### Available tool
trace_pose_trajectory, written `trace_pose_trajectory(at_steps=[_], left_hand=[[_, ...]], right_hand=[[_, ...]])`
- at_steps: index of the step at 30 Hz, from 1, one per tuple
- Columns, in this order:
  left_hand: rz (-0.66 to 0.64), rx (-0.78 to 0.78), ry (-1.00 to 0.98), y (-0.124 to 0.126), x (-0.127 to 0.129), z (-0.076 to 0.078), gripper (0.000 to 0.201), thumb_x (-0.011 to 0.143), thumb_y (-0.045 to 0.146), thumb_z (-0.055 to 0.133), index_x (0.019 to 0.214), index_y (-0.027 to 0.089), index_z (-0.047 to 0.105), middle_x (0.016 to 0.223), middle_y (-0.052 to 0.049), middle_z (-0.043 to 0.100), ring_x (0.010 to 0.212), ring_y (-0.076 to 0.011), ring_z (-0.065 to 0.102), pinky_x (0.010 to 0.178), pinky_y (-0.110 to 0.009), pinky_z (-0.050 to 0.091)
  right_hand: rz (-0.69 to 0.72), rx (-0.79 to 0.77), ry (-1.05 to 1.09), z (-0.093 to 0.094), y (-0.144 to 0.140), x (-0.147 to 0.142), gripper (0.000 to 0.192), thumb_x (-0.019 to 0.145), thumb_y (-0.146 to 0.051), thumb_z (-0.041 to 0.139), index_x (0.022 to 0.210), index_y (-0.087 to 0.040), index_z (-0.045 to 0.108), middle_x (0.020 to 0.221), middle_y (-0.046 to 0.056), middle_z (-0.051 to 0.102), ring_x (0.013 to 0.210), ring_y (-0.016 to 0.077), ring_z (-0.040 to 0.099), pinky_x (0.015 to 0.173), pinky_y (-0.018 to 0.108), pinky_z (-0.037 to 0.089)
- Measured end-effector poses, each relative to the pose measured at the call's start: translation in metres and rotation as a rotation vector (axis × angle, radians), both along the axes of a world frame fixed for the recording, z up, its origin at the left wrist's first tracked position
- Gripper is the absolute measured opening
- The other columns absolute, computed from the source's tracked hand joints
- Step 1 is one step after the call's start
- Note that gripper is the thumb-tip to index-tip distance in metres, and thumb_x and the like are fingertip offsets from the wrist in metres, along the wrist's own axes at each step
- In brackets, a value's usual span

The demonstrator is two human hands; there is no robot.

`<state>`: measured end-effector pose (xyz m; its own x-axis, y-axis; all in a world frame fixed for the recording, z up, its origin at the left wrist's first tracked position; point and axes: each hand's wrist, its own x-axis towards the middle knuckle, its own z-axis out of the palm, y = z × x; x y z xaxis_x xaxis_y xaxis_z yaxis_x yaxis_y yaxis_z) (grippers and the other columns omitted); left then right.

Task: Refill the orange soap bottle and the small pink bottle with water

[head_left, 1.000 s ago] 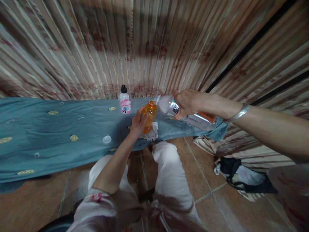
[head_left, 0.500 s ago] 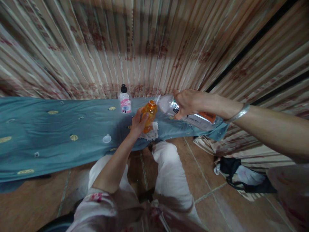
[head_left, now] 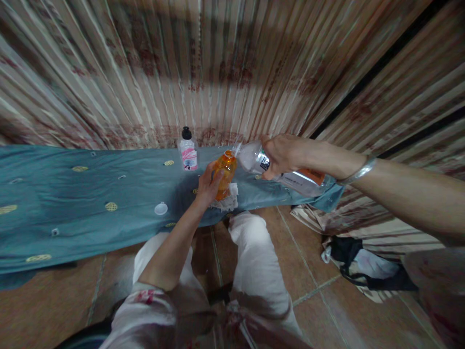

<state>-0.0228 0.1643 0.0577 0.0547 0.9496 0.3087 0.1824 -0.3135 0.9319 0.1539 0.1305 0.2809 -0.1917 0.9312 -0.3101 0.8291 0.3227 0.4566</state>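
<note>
My left hand (head_left: 208, 185) is closed around an orange see-through bottle (head_left: 227, 169), uncapped and tilted slightly to the right. Its base is over a crumpled greyish cloth (head_left: 228, 199) on the covered table. In my right hand (head_left: 281, 154) is a large clear plastic bottle (head_left: 303, 182) with an orange and white label, lying nearly level. The mouth of the clear bottle meets the rim of the orange one; whether liquid flows between them I cannot make out. Behind and to the left stands a clear bottle with a black cap and pink label (head_left: 189, 157).
A blue-green patterned cloth (head_left: 87, 194) covers the narrow table. On it lies a small clear round lid (head_left: 161, 208). A striped curtain (head_left: 163, 72) hangs right behind. At the right, a black and white bundle (head_left: 370, 264) rests low by the tiled floor (head_left: 312, 261).
</note>
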Motion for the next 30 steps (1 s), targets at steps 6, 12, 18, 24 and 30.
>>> trace_pose_trajectory(at_steps=[6, 12, 18, 24, 30], left_hand=[[0.01, 0.007, 0.006, 0.0005, 0.0003, -0.0002, 0.039, 0.092, 0.041, 0.056, 0.126, 0.023, 0.063, 0.126, -0.008, 0.072, 0.117, -0.0245, 0.067, 0.107, -0.04, 0.051], [0.009, 0.003, 0.023, 0.0003, -0.0006, -0.0006, 0.039, 0.093, 0.042, 0.056, 0.127, 0.022, 0.062, 0.124, -0.008, 0.072, 0.114, -0.025, 0.068, 0.105, -0.043, 0.052], [0.011, 0.021, -0.001, -0.0006, 0.0007, -0.0005, 0.04, 0.093, 0.042, 0.055, 0.126, 0.021, 0.062, 0.124, -0.009, 0.072, 0.113, -0.0246, 0.068, 0.106, -0.043, 0.051], [0.008, 0.009, -0.002, -0.0014, 0.0009, 0.0017, 0.038, 0.093, 0.041, 0.055, 0.125, 0.021, 0.062, 0.125, -0.009, 0.072, 0.116, -0.0243, 0.067, 0.107, -0.041, 0.05], [0.0, 0.032, 0.021, 0.0009, 0.0002, -0.0005, 0.039, 0.093, 0.042, 0.054, 0.125, 0.021, 0.061, 0.125, -0.009, 0.072, 0.116, -0.0243, 0.067, 0.106, -0.042, 0.051]], right_hand=[[0.017, 0.013, 0.012, -0.0036, 0.0025, 0.0035, 0.079, 0.075, -0.05, 0.082, 0.134, -0.006, 0.057, 0.112, 0.022, 0.075, 0.097, 0.035, 0.072, 0.069, 0.035, 0.05], [0.049, 0.009, 0.032, -0.0046, 0.0041, 0.0059, 0.075, 0.074, -0.049, 0.082, 0.13, -0.004, 0.06, 0.108, 0.022, 0.076, 0.094, 0.0356, 0.073, 0.068, 0.036, 0.049], [0.028, 0.011, 0.052, -0.0037, 0.0038, 0.0057, 0.077, 0.072, -0.05, 0.083, 0.13, -0.005, 0.06, 0.105, 0.021, 0.076, 0.094, 0.035, 0.073, 0.068, 0.035, 0.049], [0.027, 0.005, 0.03, -0.0042, 0.0044, 0.006, 0.081, 0.073, -0.052, 0.082, 0.133, -0.003, 0.058, 0.109, 0.022, 0.076, 0.096, 0.0338, 0.073, 0.067, 0.033, 0.049], [0.019, 0.016, -0.001, -0.0035, 0.0025, 0.0025, 0.076, 0.074, -0.051, 0.082, 0.13, -0.003, 0.061, 0.111, 0.022, 0.075, 0.096, 0.0349, 0.073, 0.069, 0.035, 0.051]])
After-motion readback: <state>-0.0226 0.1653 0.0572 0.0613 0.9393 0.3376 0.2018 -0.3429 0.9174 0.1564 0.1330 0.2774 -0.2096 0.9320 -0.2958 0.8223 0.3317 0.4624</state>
